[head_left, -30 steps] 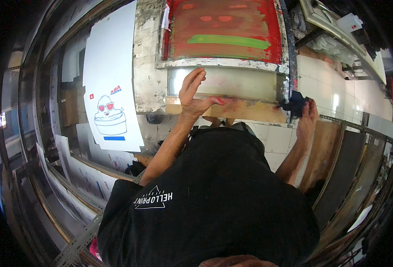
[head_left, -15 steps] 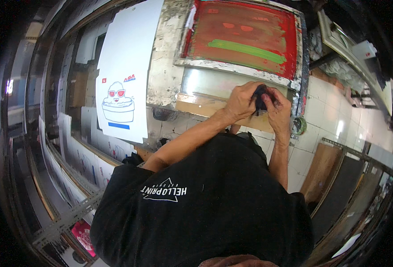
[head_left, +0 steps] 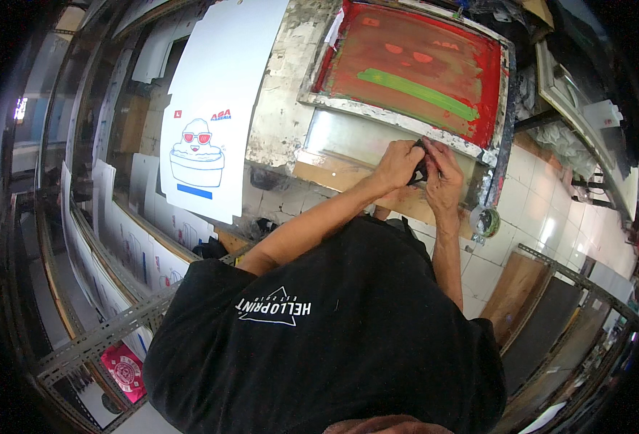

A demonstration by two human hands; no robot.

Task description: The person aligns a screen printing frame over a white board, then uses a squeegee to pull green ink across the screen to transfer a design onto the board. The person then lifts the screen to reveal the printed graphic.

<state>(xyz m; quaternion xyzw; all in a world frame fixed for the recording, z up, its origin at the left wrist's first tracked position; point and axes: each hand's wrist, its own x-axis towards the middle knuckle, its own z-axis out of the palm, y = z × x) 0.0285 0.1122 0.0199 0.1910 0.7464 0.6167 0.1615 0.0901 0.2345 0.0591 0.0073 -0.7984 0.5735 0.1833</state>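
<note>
Dark cloth (head_left: 421, 169), not yet put down, is pinched by left hand (head_left: 395, 166) and right hand (head_left: 445, 179) fingers; a printed sheet (head_left: 215, 101) lies left.

Diffuse light leaves the white sheet (head_left: 225, 65) bright, and glare streaks the floor tiles (head_left: 547, 231). The dark item (head_left: 420, 171) between the hands (head_left: 396, 166) loses detail. The metal rack (head_left: 110, 330) curves toward the blackened rim.
</note>
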